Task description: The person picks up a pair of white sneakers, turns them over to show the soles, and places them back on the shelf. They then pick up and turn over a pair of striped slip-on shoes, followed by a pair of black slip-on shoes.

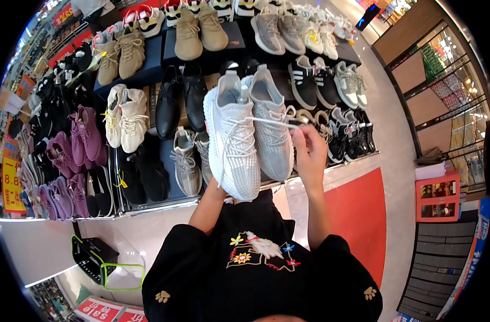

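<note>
A pair of light grey-white knit sneakers is held up in front of me, toes pointing down toward me. The left sneaker [234, 142] overlaps the edge of the right sneaker [273, 134]. My left forearm [206, 208] reaches up behind them, and the hand supports the pair from below, its fingers hidden by the shoes. Beside the right sneaker, my right hand [310, 153] has thumb and fingers pinched on a white shoelace [271, 123], which stretches sideways across the upper. Another lace hangs loose over the left sneaker.
A tiered display rack holds several shoes: black leather shoes [194, 96], cream sneakers [132, 121], tan sneakers [187, 35] and purple sneakers [85, 134]. A black basket [93, 260] with a green handle stands low at left. A red mat [357, 220] lies at right.
</note>
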`<state>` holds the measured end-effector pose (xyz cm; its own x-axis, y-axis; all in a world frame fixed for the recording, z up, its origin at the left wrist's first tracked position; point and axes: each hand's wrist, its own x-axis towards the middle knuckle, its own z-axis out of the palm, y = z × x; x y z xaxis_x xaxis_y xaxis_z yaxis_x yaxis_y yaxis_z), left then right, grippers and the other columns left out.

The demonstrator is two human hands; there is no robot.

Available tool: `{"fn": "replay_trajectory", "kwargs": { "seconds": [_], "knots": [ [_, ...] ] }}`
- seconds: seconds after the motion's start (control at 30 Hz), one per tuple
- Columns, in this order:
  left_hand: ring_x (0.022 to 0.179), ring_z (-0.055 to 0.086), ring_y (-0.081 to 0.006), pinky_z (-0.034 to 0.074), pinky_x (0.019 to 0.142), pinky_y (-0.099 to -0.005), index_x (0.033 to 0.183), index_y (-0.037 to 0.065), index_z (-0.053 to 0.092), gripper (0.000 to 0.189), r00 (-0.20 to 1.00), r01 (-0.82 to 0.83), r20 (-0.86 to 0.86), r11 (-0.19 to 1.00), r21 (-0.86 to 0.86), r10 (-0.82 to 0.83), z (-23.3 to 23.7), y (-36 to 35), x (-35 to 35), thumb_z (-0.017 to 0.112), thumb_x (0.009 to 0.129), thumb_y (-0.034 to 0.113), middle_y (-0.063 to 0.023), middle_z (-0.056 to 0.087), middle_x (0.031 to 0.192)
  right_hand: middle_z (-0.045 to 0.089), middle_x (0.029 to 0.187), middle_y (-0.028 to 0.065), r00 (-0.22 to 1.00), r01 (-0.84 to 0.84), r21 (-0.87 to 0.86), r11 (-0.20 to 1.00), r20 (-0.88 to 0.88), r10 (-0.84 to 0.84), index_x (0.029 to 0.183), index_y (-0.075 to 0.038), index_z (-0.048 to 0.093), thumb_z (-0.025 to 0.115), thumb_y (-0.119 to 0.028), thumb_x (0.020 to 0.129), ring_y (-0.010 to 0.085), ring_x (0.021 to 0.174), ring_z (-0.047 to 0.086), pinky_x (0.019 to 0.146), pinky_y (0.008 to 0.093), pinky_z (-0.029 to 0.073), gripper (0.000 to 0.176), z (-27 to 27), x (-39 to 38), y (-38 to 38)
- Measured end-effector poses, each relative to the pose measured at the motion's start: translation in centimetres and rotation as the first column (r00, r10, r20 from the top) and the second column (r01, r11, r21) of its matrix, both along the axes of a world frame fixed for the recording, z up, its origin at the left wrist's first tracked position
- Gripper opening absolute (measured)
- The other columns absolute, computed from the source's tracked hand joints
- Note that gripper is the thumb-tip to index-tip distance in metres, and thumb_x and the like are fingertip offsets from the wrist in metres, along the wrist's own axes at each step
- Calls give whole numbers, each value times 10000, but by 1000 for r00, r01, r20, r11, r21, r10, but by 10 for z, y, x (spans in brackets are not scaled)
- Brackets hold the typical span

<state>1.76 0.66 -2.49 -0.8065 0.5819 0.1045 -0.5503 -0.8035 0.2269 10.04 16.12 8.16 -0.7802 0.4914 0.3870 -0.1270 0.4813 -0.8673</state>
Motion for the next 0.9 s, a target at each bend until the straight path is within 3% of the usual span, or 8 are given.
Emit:
{"fn": "replay_trajectory", "kwargs": {
  "seconds": [0.17,0.33,0.47,0.53,0.63,0.7,0.77,0.9],
  "knots": [
    [1183,524,-174,451,997,-297,1426,27,347,469,954,296,-46,909,294,-296,-79,-2,17,386,1020,259,-105,488,1362,575,986,117,977,127,-71,989,183,-112,897,20,630,549,-151,944,174,909,564,777,274,443,195,-107,55,-7],
    [1287,424,-155,318,1087,-256,1459,42,299,506,983,182,53,925,-334,-175,-124,7,43,438,1002,207,-67,416,1437,569,1184,158,951,165,-363,917,304,-51,950,23,633,520,-184,969,219,1056,572,875,311,458,236,-175,78,-11],
    [1280,429,-148,326,1081,-256,1453,42,315,502,985,175,57,945,-276,-165,-122,25,34,460,994,184,-66,421,1432,578,1165,103,954,154,-338,929,297,-51,960,7,615,504,-190,981,147,999,557,854,274,439,227,-188,68,1],
    [1167,521,-211,393,1032,-300,1402,29,384,706,980,147,166,964,-220,-111,-135,30,31,347,956,575,-119,534,1308,585,1172,111,959,122,-376,918,282,-11,960,6,616,508,-197,981,151,986,564,851,277,441,231,-199,63,6],
    [1235,467,-146,356,1054,-254,1438,36,343,479,987,161,67,939,-305,-148,-148,32,27,463,993,169,-68,463,1390,597,1159,100,943,123,-375,919,333,10,957,3,620,513,-199,980,148,974,568,847,275,442,230,-212,61,12],
    [1199,491,-149,403,1009,-263,1415,33,380,504,981,191,51,914,-359,-185,-168,26,25,474,992,292,-77,498,1350,619,1071,83,937,129,-414,901,348,26,951,6,625,511,-204,978,133,908,565,794,265,449,240,-233,65,19],
    [1126,545,-171,459,947,-297,1384,42,427,601,899,392,159,912,122,-408,-195,24,21,457,966,474,-87,547,1287,640,983,66,931,137,-450,882,363,40,945,10,629,509,-208,975,118,841,563,741,255,456,251,-241,67,24],
    [1088,585,-235,480,944,-361,1360,45,453,684,899,354,331,921,-162,-287,-194,20,28,397,944,586,-120,573,1255,631,983,30,924,112,-561,821,362,122,944,-9,613,488,-218,985,98,860,547,776,245,435,246,-266,76,32]
  ]
}}
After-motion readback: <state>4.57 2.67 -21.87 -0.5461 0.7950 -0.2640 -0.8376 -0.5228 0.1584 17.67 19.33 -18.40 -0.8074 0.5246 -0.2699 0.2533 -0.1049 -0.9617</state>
